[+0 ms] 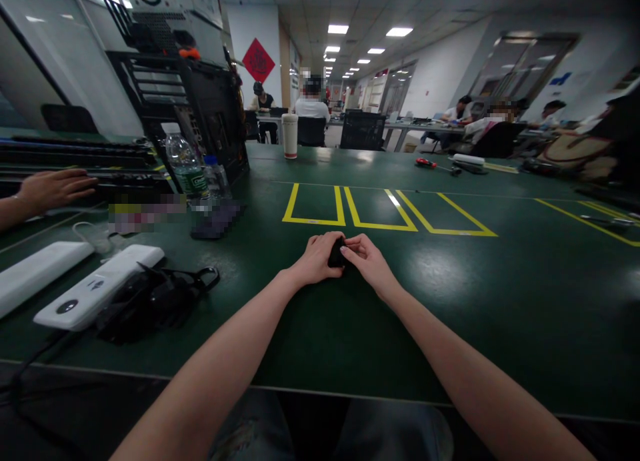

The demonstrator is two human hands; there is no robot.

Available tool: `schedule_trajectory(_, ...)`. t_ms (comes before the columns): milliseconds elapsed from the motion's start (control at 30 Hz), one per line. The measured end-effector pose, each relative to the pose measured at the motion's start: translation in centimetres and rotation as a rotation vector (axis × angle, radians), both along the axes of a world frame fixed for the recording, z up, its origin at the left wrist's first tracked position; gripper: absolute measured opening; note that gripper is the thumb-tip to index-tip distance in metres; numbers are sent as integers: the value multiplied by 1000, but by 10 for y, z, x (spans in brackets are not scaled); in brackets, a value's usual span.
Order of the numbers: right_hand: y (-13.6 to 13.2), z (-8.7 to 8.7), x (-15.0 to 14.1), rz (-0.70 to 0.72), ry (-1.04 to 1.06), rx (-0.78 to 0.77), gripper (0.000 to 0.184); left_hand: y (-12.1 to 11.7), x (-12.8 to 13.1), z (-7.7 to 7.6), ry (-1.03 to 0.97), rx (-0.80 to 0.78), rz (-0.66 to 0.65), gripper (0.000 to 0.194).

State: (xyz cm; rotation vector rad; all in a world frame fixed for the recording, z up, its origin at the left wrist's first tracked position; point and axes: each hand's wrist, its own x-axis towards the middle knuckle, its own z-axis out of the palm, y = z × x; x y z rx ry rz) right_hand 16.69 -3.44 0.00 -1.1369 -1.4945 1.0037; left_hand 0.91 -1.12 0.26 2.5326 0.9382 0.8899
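A small black object [337, 253] is between my hands over the green table [310, 341], too dark to name its kind. My left hand [319, 258] wraps round it from the left, thumb at the near side. From the right, my right hand [366, 258] touches it with bent fingertips pinched at its edge. Just beyond my hands, yellow tape outlines [313, 221] mark the tabletop.
At left lie white power banks [100, 288], a black strap bundle [155, 294] and a dark phone-like item [217, 219]. Bottles [185, 161] stand by a black metal frame [195, 101]. Another person's hand [55, 184] rests far left. A cup [289, 136] and red screwdriver [426, 162] are farther back.
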Motion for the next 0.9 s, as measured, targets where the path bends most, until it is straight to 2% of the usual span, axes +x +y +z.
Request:
schedule_trajectory(167,5,-3,0,2,-5,-76,25,0,1,0,-2,5,-4,61)
schedule_trajectory(300,2,4,4,97,27,-99,21,1,2,0,3,-4,-2,60)
schedule_trajectory(400,-2,9,7,178,72,-117,26,3,3,-2,7,0,3,60)
schedule_trajectory(533,-2,8,5,92,22,-61,16,4,3,-4,3,27,13,61)
schedule_trajectory(633,2,3,3,18,-20,-15,18,4,3,-3,1,32,-5,60)
schedule_trajectory(767,8,-3,3,2,-16,-75,25,3,2,-2,8,16,-5,61)
schedule_trajectory(900,6,1,6,39,-26,-97,21,3,2,-1,1,10,-11,61)
